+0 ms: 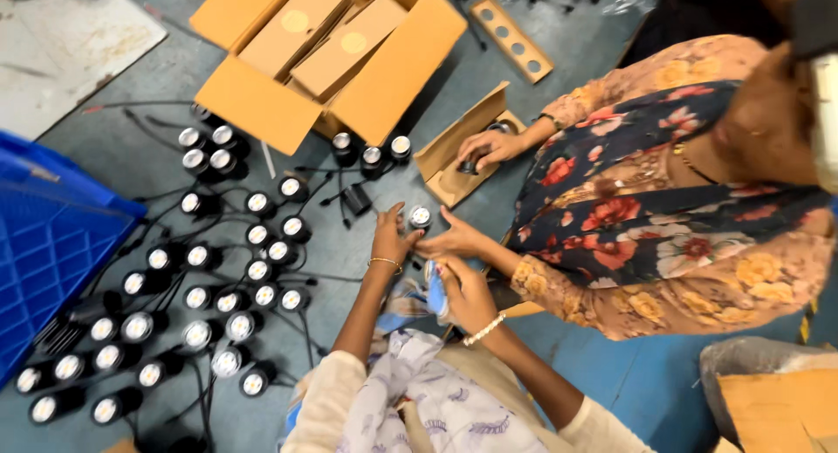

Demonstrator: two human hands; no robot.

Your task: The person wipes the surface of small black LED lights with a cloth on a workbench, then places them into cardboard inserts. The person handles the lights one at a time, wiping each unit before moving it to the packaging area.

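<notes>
Small black lamp (420, 216) just beside L hand (390, 240) fingers, R hand (467, 291) apart

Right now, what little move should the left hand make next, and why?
Probably close the left hand around the small round lamp: its open fingers sit right beside it, and a co-worker's hand flanks the other side.

A small workshop or packing area for light fittings is showing here, with people sitting and working directly on a grey-blue painted concrete floor (559, 60). Dozens of small black spotlights (201, 283) with trailing cables are lying in loose rows (their round lenses facing up). An open cardboard carton (262, 95) is holding smaller brown boxes (349, 47), and a blue plastic crate (44, 243) is standing at the left edge.
</notes>
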